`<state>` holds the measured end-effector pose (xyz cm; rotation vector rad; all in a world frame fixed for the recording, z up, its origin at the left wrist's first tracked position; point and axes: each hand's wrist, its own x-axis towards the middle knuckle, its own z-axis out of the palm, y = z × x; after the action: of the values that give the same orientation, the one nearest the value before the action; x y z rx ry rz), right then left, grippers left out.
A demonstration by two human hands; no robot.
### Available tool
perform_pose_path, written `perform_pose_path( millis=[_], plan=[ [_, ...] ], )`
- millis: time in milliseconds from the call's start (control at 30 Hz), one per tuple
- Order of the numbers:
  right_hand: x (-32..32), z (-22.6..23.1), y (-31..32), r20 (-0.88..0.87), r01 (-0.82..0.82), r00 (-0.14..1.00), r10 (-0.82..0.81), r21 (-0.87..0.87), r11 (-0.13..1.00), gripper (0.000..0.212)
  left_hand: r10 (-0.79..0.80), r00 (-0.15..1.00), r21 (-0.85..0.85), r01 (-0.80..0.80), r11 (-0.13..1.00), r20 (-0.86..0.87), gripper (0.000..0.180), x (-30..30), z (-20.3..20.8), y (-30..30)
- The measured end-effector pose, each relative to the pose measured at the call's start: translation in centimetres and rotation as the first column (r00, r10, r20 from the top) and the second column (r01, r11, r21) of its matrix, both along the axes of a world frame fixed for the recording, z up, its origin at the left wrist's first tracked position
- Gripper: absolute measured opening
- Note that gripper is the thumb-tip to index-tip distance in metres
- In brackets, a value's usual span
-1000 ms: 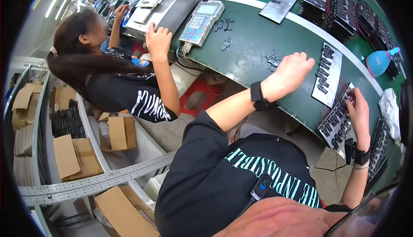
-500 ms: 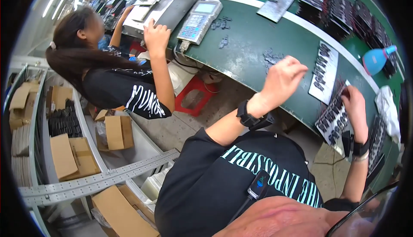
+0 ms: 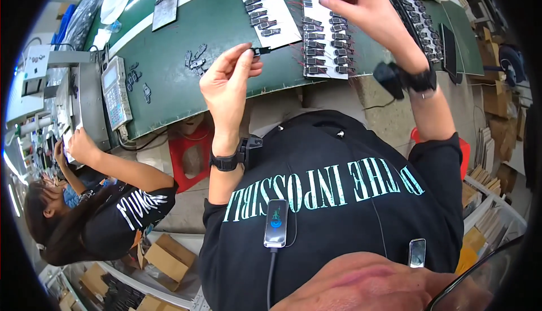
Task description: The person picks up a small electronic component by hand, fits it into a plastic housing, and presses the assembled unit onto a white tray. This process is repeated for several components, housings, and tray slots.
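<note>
Left hand (image 3: 228, 82) pinches a small black component (image 3: 261, 51); right hand (image 3: 361, 6) picks at a nearly filled card of wired parts (image 3: 324, 45) beneath it; loose components (image 3: 195, 61) remain left on the worktop (image 3: 169, 85).

Small black part (image 3: 261, 51) between left-hand fingers (image 3: 244, 61)

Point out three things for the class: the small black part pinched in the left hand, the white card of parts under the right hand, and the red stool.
small black part (image 3: 258, 51), head view, its dark body.
white card (image 3: 324, 35), head view, its middle.
red stool (image 3: 189, 154), head view, its seat.
</note>
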<state>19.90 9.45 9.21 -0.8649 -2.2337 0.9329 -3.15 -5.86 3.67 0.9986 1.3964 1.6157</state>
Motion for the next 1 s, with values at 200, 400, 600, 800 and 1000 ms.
perform_pose_path(
  millis=[200,400,600,800,1000],
  plan=[
    [-0.2,-1.9,-8.0,-0.462,-0.183,0.869,-0.178,-0.634,0.752,0.014,-0.088,0.995,-0.005,0.088,0.996,0.053,0.02,4.0,-0.3,1.6],
    [-0.5,-5.1,-7.6,-0.428,0.011,0.862,-0.271,-0.519,0.855,0.015,-0.234,0.962,0.025,0.233,0.972,0.138,0.024,5.9,-0.2,2.8],
    [-0.2,-5.4,-6.4,-0.368,0.02,0.898,-0.243,-0.518,0.855,0.015,-0.298,0.943,0.016,0.299,0.954,0.146,0.028,5.4,-0.9,2.8],
    [0.6,-6.2,-5.4,-0.253,0.035,0.957,-0.142,-0.387,0.921,0.015,-0.358,0.928,-0.02,0.362,0.932,0.1,0.029,5.1,-1.5,3.3],
    [1.4,-5.7,-3.2,-0.354,-0.192,0.932,-0.074,-0.659,0.727,0.013,-0.416,0.909,-0.096,0.417,0.904,0.036,0.029,5.0,-1.2,4.4]
  ],
)
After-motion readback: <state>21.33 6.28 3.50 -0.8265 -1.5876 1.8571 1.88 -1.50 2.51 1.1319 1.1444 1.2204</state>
